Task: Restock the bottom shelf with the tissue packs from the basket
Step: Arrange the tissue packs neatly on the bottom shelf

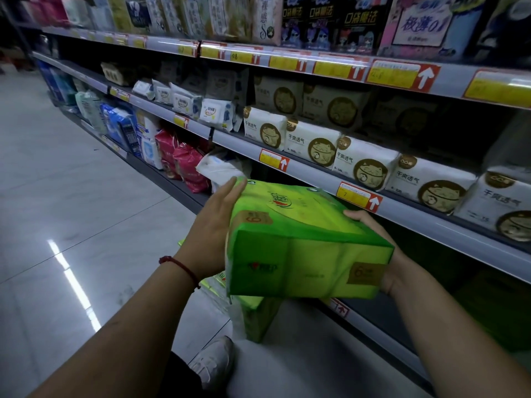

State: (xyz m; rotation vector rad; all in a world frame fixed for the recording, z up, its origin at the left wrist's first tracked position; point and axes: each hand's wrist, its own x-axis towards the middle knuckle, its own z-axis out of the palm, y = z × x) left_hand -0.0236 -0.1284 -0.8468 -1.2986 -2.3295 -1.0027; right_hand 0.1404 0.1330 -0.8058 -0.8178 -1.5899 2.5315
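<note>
A green tissue pack (301, 242) is held in the air between both hands, in front of the bottom shelf (382, 328). My left hand (214, 225) lies flat along its left side with straight fingers. My right hand (382, 248) supports its right end from behind and below, its fingers mostly hidden by the pack. More green packs (255, 317) stand below on the floor; the basket itself is hidden. Dark green packs (494, 311) show dimly inside the bottom shelf at right.
The shelf above (359, 188) holds white packs with a cat logo (365, 165). Red packs (186, 165) and blue packs (123, 127) fill the bottom shelf further left. My shoe (214, 360) rests on the glossy tiled floor (71, 225).
</note>
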